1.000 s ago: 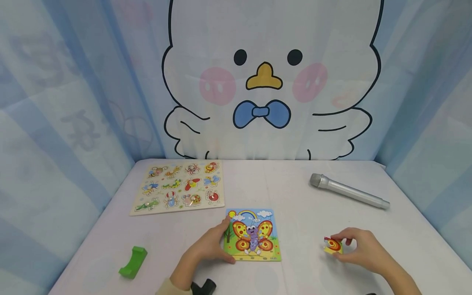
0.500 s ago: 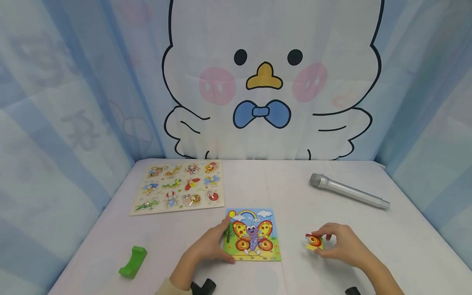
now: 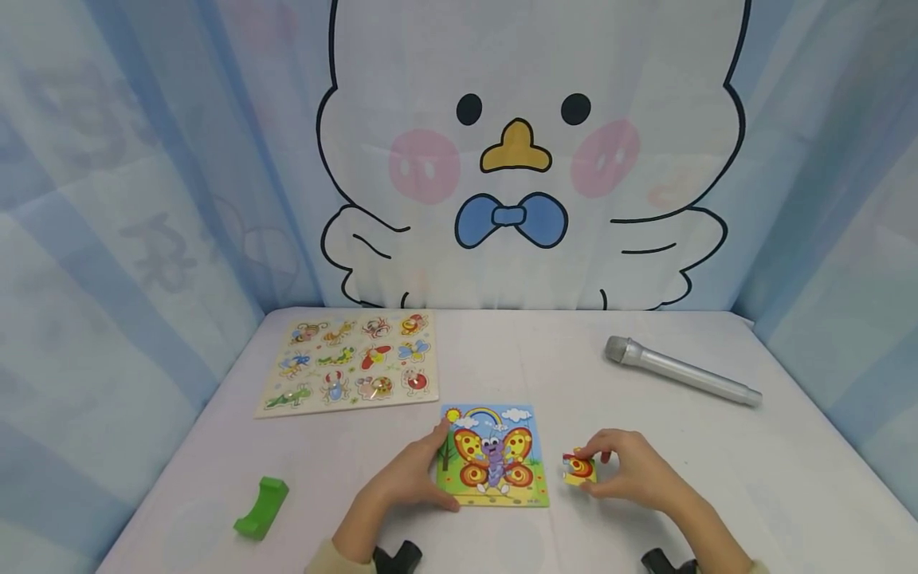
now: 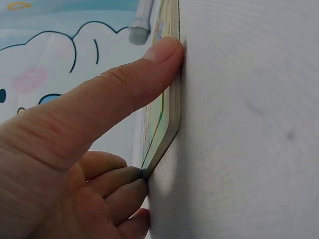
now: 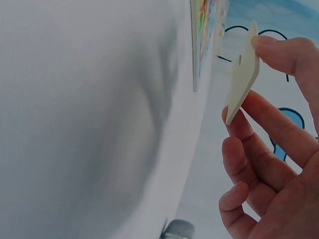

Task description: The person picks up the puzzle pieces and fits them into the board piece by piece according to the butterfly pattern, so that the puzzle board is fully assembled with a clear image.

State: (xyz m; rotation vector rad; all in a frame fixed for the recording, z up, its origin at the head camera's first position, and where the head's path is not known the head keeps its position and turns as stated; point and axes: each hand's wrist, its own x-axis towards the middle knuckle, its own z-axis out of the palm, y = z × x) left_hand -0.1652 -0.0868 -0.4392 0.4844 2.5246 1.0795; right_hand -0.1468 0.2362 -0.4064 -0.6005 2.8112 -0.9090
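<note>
A square butterfly jigsaw puzzle [image 3: 495, 458] lies flat on the table in front of me. Its left side is held by my left hand [image 3: 411, 478], thumb at the near corner and fingers along the far part of that edge. In the left wrist view the thumb lies against the puzzle's side [image 4: 174, 107]. To the right of the puzzle, my right hand [image 3: 634, 472] pinches a small jigsaw piece [image 3: 578, 469] printed with a red and yellow swirl. The right wrist view shows the piece's plain pale back [image 5: 244, 77] between thumb and fingertips, raised off the table.
A wooden insect peg puzzle [image 3: 351, 363] lies at the back left. A silver toy microphone [image 3: 681, 372] rests at the back right. Toward the left stands a green arch-shaped block [image 3: 262, 509]. A printed curtain [image 3: 516, 271] hangs behind the table's far edge.
My right hand has carried the jigsaw piece leftward, closer to the butterfly puzzle's right side. The left hand stays in place on the puzzle.
</note>
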